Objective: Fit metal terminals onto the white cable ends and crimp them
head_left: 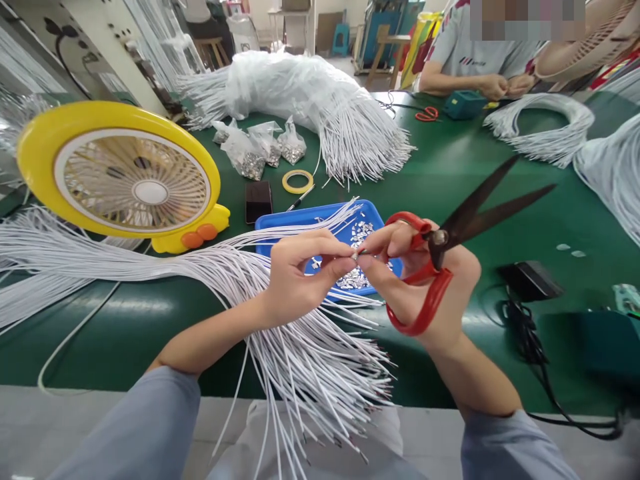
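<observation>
My left hand (305, 277) pinches a small silvery piece (355, 256) between thumb and forefinger. Opposite it, the thumb and forefinger of my right hand (453, 300) close on the same spot, where short dark and reddish wire ends show. Red-handled scissors (439, 239) hang on my right hand, fingers through the loops, their blades parted and pointing up to the right. Below both hands lies a blue tray (300, 215) with many small metal bits (361, 233). A bundle of white cables (300, 360) runs under my left forearm, its ends fanning toward my lap.
A yellow fan (150, 193) stands at left. Behind the tray are a phone (259, 202), yellow tape (298, 181), bags of metal parts (250, 157) and a wrapped cable bundle (295, 87). A black adapter (531, 280) lies right. A co-worker (460, 53) sits across the table.
</observation>
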Motion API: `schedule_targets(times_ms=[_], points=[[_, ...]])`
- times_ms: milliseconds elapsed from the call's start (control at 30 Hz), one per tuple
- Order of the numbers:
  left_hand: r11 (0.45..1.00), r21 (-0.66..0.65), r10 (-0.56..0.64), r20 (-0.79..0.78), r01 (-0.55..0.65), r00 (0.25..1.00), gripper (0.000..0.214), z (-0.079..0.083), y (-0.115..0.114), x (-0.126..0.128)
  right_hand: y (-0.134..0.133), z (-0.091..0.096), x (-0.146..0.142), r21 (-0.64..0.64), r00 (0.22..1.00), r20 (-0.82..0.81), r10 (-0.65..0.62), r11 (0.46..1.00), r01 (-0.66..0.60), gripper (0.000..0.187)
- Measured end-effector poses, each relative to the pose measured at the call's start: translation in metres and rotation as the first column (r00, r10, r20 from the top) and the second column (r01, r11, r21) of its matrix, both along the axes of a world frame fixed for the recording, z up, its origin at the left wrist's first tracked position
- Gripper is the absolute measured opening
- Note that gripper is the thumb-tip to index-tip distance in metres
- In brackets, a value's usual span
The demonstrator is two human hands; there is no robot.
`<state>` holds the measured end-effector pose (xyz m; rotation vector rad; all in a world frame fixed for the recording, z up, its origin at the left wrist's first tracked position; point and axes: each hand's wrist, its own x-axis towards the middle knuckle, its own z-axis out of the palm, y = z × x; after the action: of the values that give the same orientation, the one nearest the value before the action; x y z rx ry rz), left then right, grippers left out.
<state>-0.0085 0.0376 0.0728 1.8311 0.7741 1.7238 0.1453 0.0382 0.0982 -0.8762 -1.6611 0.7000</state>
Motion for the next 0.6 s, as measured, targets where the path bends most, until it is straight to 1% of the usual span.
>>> schedule_targets(times_ms=[67,167,267,333,433,533,600], points=[[1.000,-0.001,-0.001,-0.001,0.001,1.000,0.004,-0.001,0.000,0.000,0.001,-0.001,0.001,0.036,0.999,0.029,-0.016,0.999,0.015,0.026],[1.000,-0.011,0.001,0.000,-0.001,1.000,0.004,-0.001,0.001,0.000,0.003,0.000,0.004,0.097,0.998,0.059,0.013,0.995,-0.019,0.027],[0.999,-0.019,0.026,-0.006,-0.026,1.000,0.010,-0.001,0.001,0.001,0.004,0.002,0.006,0.119,0.994,0.109,0.003,0.993,-0.016,0.027],[0.998,-0.038,0.046,-0.012,-0.046,0.999,0.012,-0.001,0.001,0.002,0.005,0.001,0.005,0.110,0.994,0.109,-0.008,0.994,-0.004,0.026],[0.993,-0.097,0.062,0.004,-0.062,0.998,0.013,0.001,-0.002,0.003,0.006,-0.003,0.002,0.051,0.999,0.046,0.006,0.999,-0.008,0.025],[0.988,-0.152,0.043,0.024,-0.039,0.999,0.009,0.003,-0.004,0.003,0.006,-0.008,-0.001,0.009,1.000,-0.007,-0.012,1.000,0.012,0.025],[0.986,-0.163,0.024,0.027,-0.019,0.999,0.006,0.005,-0.004,0.003,0.007,-0.008,-0.002,0.016,1.000,-0.009,-0.028,0.999,0.028,0.023]])
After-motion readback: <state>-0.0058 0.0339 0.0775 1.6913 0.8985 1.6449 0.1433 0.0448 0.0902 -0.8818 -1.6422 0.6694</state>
